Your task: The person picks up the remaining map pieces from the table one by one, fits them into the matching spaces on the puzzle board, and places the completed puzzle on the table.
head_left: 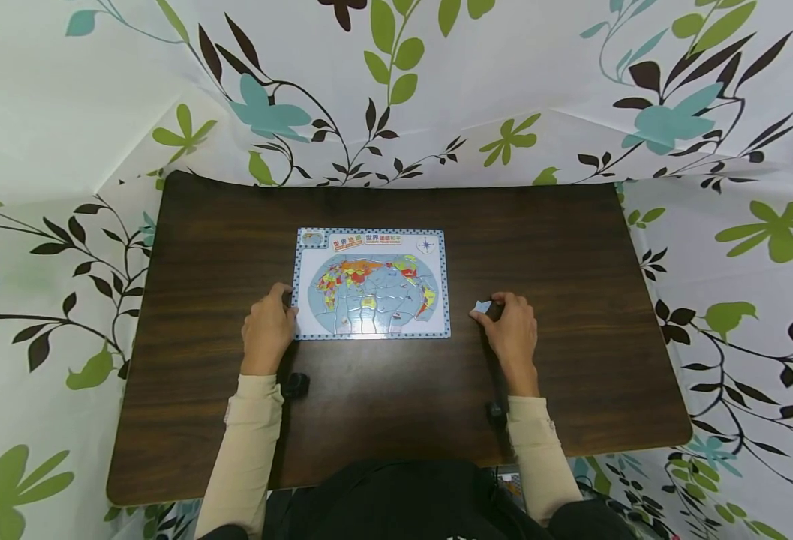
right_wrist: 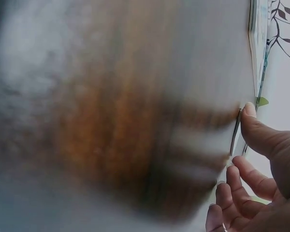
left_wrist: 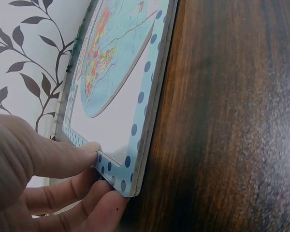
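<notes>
A flat world-map jigsaw puzzle [head_left: 369, 283] with a blue dotted border lies on the table. My left hand [head_left: 268, 328] grips its left edge; in the left wrist view the thumb [left_wrist: 67, 157] rests on the border and the other fingers curl against the edge. To the right of the board, my right hand [head_left: 512, 330] holds a small light-blue puzzle piece [head_left: 482, 307] between thumb and fingers, apart from the board. Seen nearly edge-on in the right wrist view, the piece [right_wrist: 236, 133] shows only as a thin sliver.
The dark wood table [head_left: 558, 262] extends on all sides of the board. Behind it hangs a white cloth [head_left: 477, 97] with a leaf print. Small black objects, one at each wrist, sit beside the forearms.
</notes>
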`<action>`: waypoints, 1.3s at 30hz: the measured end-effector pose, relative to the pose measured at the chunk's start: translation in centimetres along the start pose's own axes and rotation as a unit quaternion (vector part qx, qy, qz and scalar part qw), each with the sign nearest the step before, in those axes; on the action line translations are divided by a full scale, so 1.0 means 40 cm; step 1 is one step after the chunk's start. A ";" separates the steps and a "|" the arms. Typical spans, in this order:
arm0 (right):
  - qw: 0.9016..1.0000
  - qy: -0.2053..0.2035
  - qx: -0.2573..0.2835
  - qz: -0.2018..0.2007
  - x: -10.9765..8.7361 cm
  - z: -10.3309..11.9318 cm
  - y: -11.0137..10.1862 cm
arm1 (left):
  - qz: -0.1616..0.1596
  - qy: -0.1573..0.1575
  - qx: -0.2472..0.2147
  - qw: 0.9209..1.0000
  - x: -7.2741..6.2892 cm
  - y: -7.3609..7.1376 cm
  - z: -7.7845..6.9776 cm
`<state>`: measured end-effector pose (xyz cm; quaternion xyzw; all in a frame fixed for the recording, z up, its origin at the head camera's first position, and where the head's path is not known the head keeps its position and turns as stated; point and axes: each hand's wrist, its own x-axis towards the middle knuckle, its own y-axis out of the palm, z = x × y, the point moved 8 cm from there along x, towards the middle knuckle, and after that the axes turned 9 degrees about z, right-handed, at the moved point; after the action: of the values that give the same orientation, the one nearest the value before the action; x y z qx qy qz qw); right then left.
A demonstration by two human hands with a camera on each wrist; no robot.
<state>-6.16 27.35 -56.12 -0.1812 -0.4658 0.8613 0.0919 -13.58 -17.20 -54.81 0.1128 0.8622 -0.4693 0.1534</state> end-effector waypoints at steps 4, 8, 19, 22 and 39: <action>1.000 -0.002 -0.006 -0.001 -0.006 0.001 0.003 | 0.002 -0.002 0.002 1.000 -0.001 0.000 -0.001; 1.000 -0.001 -0.004 0.003 -0.011 -0.001 0.007 | 0.003 -0.004 -0.001 1.000 -0.002 0.001 0.000; 0.998 0.015 -0.022 0.055 -0.009 -0.004 0.026 | -0.009 -0.005 -0.004 1.000 -0.004 0.009 0.008; 0.998 0.016 -0.025 0.062 -0.007 -0.001 0.026 | -0.014 -0.001 -0.004 1.000 -0.004 0.007 0.008; 0.998 -0.014 0.032 0.061 -0.019 0.003 0.017 | -0.006 0.000 -0.008 1.000 -0.002 0.002 0.004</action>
<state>-5.53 26.63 -56.47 -0.1938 -0.4274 0.8822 0.0386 -13.47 -17.30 -54.91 0.1066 0.8664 -0.4636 0.1517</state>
